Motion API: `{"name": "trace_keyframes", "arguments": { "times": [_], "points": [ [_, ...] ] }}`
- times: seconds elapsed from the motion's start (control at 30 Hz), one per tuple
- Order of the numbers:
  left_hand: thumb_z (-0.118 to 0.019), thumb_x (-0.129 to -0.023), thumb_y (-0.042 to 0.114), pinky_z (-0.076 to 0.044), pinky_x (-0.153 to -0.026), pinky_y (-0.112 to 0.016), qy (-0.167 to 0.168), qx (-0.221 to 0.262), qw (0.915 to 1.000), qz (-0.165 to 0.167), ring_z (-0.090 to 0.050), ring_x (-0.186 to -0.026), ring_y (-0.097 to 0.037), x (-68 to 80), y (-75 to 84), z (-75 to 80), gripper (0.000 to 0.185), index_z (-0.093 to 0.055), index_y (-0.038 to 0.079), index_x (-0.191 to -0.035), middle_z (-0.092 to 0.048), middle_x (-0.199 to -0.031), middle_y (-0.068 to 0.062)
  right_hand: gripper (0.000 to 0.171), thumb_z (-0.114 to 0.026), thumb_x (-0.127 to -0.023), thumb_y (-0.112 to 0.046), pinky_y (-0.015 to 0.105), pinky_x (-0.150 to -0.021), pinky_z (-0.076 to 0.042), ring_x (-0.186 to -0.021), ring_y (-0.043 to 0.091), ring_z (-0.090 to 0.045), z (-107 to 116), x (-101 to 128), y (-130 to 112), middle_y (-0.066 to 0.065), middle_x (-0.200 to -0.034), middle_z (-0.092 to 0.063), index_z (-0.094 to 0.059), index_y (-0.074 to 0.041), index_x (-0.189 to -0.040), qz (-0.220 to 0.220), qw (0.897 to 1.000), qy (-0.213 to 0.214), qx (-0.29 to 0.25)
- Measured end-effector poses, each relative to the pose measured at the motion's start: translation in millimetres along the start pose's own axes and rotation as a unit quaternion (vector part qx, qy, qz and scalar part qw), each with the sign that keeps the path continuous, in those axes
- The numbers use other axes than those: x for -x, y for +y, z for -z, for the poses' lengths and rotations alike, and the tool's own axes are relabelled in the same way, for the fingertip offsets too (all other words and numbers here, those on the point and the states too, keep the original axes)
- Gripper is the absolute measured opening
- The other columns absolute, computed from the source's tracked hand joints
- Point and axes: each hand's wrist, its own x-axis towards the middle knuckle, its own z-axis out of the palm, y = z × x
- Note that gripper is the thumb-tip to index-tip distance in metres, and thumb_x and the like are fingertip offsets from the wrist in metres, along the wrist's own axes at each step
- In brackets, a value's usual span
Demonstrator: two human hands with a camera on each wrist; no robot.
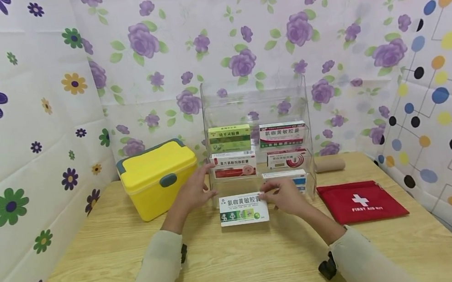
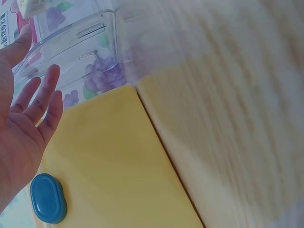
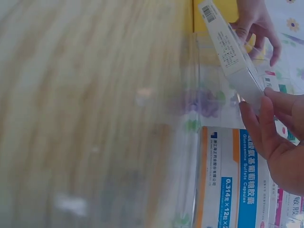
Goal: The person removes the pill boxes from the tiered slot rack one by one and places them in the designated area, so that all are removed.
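So the right hand [image 1: 285,196] is pinching the right edge of a white and green medicine box [image 1: 243,208], which sits on the worktop [image 1: 238,259] just in front of the clear acrylic rack [image 1: 254,106] (already stocked with a few other boxes). Left hand [image 1: 194,191] is loose, fingers straight, holding nothing, up by the rack's left side next to the yellow case [image 1: 156,176]

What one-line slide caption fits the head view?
Right hand pinches a white-and-green medicine box before a clear acrylic rack; open left hand hovers beside it.
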Motion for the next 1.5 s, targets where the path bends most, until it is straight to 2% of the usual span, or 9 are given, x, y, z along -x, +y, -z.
{"name": "trace_keyframes", "arguments": {
  "times": [0.2, 0.43, 0.6, 0.8, 1.0, 1.23, 1.5],
  "points": [
    [-0.081, -0.085, 0.021, -0.053, -0.070, -0.032, 0.003, -0.014, 0.9999, -0.006, -0.060, -0.085, -0.018, 0.5, -1.2, -0.1, 0.080, -0.032, 0.028, -0.148, -0.046, -0.139, -0.004, 0.010, -0.075, -0.088, -0.009, 0.046, -0.056, -0.058, -0.074, 0.034, -0.071, -4.4, -1.3, 1.5, 0.009, -0.102, -0.071, -0.075, -0.008, -0.097, -0.030, 1.000, -0.001, 0.009],
    [-0.080, -0.085, 0.021, -0.052, -0.070, -0.032, 0.004, 0.001, 1.0000, -0.004, -0.061, -0.086, -0.018, 0.8, -1.6, -1.6, 0.082, -0.030, 0.029, -0.150, -0.045, -0.140, -0.005, 0.012, -0.074, -0.089, -0.009, 0.037, -0.057, -0.058, -0.075, 0.030, -0.070, -5.4, -2.2, 2.8, 0.010, -0.104, -0.071, -0.075, -0.006, -0.100, -0.037, 0.999, -0.010, 0.024],
    [-0.081, -0.084, 0.015, -0.054, -0.071, -0.033, 0.021, 0.031, 0.9993, -0.004, -0.062, -0.082, -0.017, -1.0, -2.5, -5.7, 0.082, -0.033, 0.029, -0.148, -0.046, -0.138, -0.007, 0.025, -0.080, -0.083, -0.011, 0.033, -0.067, -0.058, -0.085, 0.024, -0.071, -2.4, -0.5, -0.1, 0.013, -0.108, -0.070, -0.074, -0.002, -0.106, -0.024, 0.999, -0.027, 0.036],
    [-0.081, -0.083, 0.011, -0.055, -0.074, -0.031, 0.032, 0.063, 0.9975, 0.003, -0.061, -0.079, -0.015, -2.9, -5.2, -9.6, 0.082, -0.034, 0.030, -0.147, -0.046, -0.138, -0.007, 0.042, -0.085, -0.076, -0.012, 0.034, -0.075, -0.058, -0.096, 0.029, -0.070, -0.5, -0.2, -1.3, 0.015, -0.113, -0.069, -0.071, 0.001, -0.113, -0.034, 0.997, -0.061, 0.032],
    [-0.082, -0.083, 0.011, -0.055, -0.071, -0.031, 0.031, 0.086, 0.9958, 0.004, -0.061, -0.076, -0.015, -1.4, -5.8, -9.9, 0.080, -0.036, 0.029, -0.146, -0.048, -0.139, -0.008, 0.053, -0.089, -0.073, -0.018, 0.033, -0.078, -0.058, -0.096, 0.026, -0.071, -2.9, -3.2, 4.8, 0.015, -0.115, -0.070, -0.070, 0.001, -0.119, -0.036, 0.994, -0.093, 0.051],
    [-0.081, -0.082, 0.011, -0.055, -0.071, -0.030, 0.034, 0.087, 0.9956, 0.001, -0.061, -0.075, -0.015, -0.5, -5.0, -12.2, 0.079, -0.037, 0.028, -0.146, -0.048, -0.139, -0.008, 0.059, -0.091, -0.070, -0.021, 0.032, -0.075, -0.057, -0.089, 0.019, -0.072, -5.7, -4.6, 5.2, 0.015, -0.112, -0.071, -0.068, 0.002, -0.119, -0.040, 0.992, -0.100, 0.066],
    [-0.081, -0.083, 0.013, -0.055, -0.070, -0.030, 0.030, 0.087, 0.9957, 0.015, -0.060, -0.075, -0.016, -0.2, -5.4, -11.8, 0.081, -0.035, 0.031, -0.146, -0.047, -0.141, -0.007, 0.053, -0.088, -0.070, -0.006, 0.033, -0.074, -0.058, -0.091, 0.025, -0.072, -11.1, -3.1, 3.0, 0.020, -0.118, -0.068, -0.067, 0.005, -0.118, -0.049, 0.994, -0.073, 0.061]
  ]
}}
